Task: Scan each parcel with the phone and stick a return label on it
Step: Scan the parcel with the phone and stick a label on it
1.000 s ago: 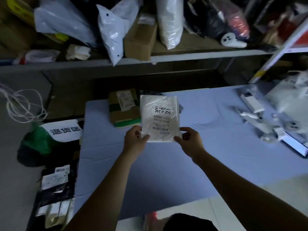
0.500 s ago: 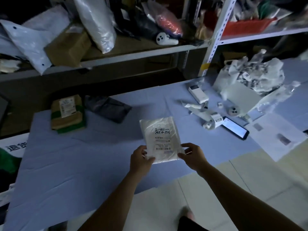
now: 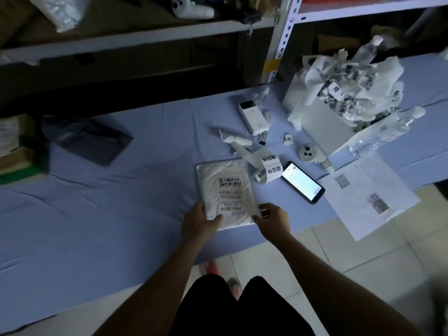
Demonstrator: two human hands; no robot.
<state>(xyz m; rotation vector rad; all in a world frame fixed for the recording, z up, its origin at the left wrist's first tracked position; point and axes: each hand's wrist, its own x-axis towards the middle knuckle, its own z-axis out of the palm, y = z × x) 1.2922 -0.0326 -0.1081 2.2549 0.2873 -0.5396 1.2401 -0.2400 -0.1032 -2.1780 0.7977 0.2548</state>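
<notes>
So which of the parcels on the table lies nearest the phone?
The white parcel, gripped by the left hand: it lies just left of the phone. The dark grey parcel and the brown box sit far to the left.

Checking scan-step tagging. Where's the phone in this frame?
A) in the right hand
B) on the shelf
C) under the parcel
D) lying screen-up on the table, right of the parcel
D: the phone lies lit, screen-up on the table right of the parcel, beyond the label roll; left hand and right hand are both at the parcel's near edge.
</notes>
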